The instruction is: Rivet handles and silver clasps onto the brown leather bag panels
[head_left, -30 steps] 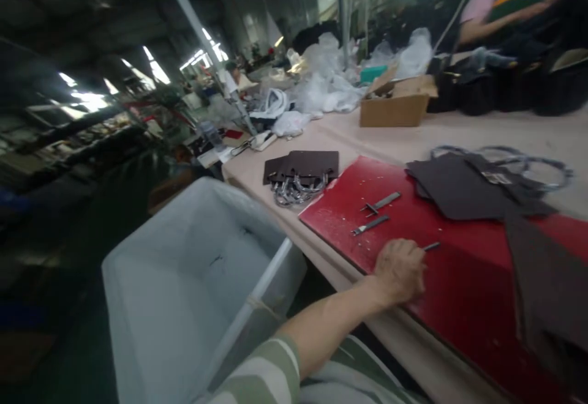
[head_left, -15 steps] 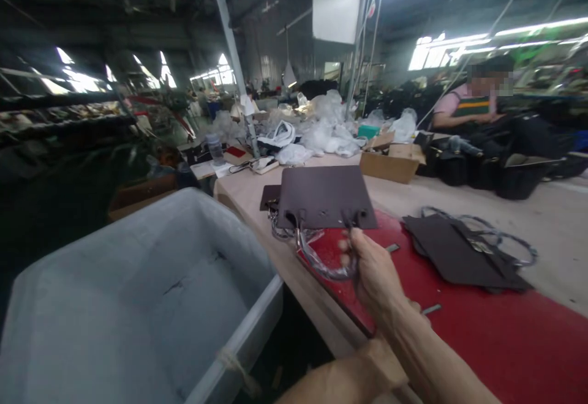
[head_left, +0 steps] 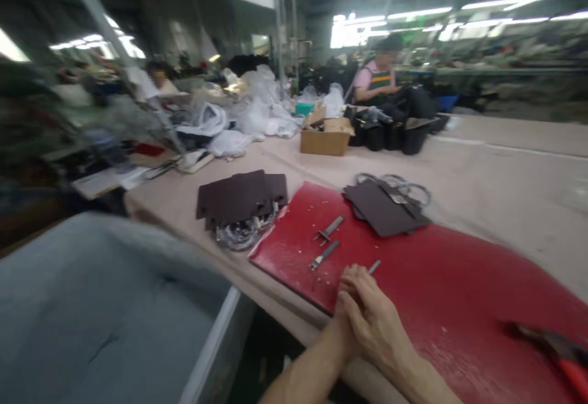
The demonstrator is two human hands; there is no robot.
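My right hand (head_left: 374, 312) lies over my left hand (head_left: 344, 324) at the near edge of the red mat (head_left: 450, 281). The right fingers are curled together; whether they hold anything is hidden. Most of my left hand is covered, its fingers out of sight. Metal tools, one a forked punch (head_left: 324, 254) and another a longer one (head_left: 331, 228), lie just beyond, and a third (head_left: 374, 267) pokes out beside my fingers. Dark brown panels with wrapped handles (head_left: 236, 196) form a pile left of the mat. More brown panels (head_left: 383, 208) rest on its far edge.
A large grey bin (head_left: 138, 306) stands at the lower left. Red-handled pliers (head_left: 558, 349) lie at the right. Farther back are a cardboard box (head_left: 325, 139), plastic bags (head_left: 261, 107) and a seated person (head_left: 374, 79) with black bags.
The brown panel with its handle has left my right hand and now lies on the left pile. My right hand has come back to the mat's near edge. The view has turned right.
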